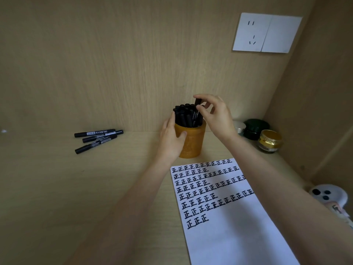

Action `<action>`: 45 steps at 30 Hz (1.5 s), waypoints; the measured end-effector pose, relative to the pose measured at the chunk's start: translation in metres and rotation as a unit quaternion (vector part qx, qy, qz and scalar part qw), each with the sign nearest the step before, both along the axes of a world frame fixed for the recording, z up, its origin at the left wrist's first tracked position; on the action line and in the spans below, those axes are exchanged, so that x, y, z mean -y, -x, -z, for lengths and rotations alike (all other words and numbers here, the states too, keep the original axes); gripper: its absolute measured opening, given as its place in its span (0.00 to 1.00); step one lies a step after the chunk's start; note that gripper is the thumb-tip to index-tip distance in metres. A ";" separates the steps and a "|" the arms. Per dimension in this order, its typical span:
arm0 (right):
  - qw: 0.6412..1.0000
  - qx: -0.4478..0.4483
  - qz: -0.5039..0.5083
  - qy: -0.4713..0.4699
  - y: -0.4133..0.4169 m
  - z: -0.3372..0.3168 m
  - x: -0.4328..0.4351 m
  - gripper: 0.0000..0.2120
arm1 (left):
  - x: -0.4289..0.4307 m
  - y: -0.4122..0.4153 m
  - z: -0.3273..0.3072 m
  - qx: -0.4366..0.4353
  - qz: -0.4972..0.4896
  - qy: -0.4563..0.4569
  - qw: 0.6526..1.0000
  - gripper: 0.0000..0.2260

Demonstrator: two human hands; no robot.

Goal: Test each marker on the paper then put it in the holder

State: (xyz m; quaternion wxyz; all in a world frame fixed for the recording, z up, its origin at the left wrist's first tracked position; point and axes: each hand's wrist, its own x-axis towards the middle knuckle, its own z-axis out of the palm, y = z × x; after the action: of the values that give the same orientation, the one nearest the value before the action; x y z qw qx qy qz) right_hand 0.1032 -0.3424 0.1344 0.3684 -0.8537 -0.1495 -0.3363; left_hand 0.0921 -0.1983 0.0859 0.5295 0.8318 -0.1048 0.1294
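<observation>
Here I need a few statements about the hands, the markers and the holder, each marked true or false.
1. Three loose markers lie on the desk, left of the holder. True.
2. The holder is empty. False: black markers fill it.
3. The right hand pinches a marker over the holder. True.
4. Rows of written characters cover the upper part of the paper. True.
5. The left hand rests flat on the paper. False: the left hand grips the holder's side.

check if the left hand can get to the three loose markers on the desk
Probably yes: the left hand only holds the orange holder, and the three black markers lie to its left on bare desk with nothing between.
</observation>
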 end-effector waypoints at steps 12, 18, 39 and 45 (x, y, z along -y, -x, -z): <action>1.000 0.010 0.000 -0.025 -0.003 0.004 0.003 0.15 | -0.001 -0.004 0.003 0.011 -0.003 0.000 1.000 0.30; 0.996 0.079 0.016 -0.030 -0.003 -0.002 0.005 0.15 | 0.000 0.000 0.000 0.021 -0.017 0.005 1.000 0.29; 0.993 -0.110 -0.021 0.028 -0.012 0.005 0.006 0.13 | 0.006 0.004 -0.001 0.027 -0.038 0.011 0.999 0.28; 0.993 -0.115 -0.016 -0.017 -0.004 0.013 0.004 0.17 | -0.002 0.003 0.000 0.018 -0.023 0.001 1.000 0.28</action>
State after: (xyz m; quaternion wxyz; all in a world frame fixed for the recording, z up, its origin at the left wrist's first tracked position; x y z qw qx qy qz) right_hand 0.1071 -0.3461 0.1213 0.4032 -0.8776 -0.1144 -0.2327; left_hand 0.0890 -0.1963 0.0859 0.5252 0.8310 -0.0954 0.1567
